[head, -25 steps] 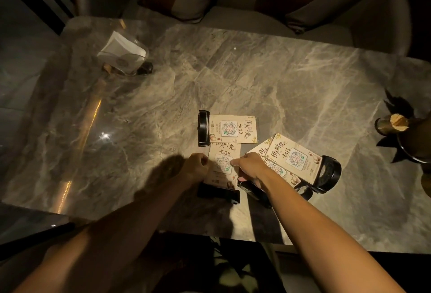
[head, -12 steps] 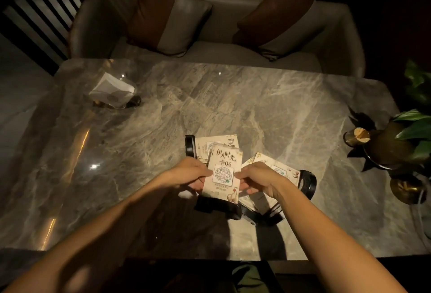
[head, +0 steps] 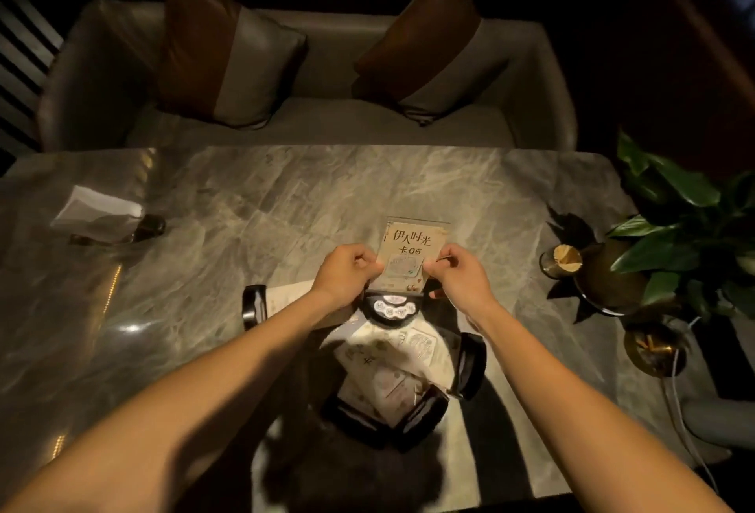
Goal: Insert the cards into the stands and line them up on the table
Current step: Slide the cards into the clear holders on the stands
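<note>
A beige card marked 06 [head: 410, 245] stands upright in its black-based stand [head: 392, 308], lifted above the marble table [head: 286, 206]. My left hand [head: 347, 277] pinches the card's left edge and my right hand [head: 463, 277] pinches its right edge. Below the hands, several other cards in black stands lie flat in a loose pile [head: 404, 373]. One more stand [head: 253, 302] lies to the left, its card partly hidden by my left forearm.
A clear holder with white napkins [head: 98, 212] sits at the table's far left. A potted plant [head: 670, 234], a small cup [head: 561, 261] and a brass lamp base [head: 653, 349] crowd the right edge. A sofa with two cushions stands beyond the table.
Both hands have lifted the 06 card with its stand off the table and raised it upright. The view has tilted up, so the pile now sits lower in frame.
</note>
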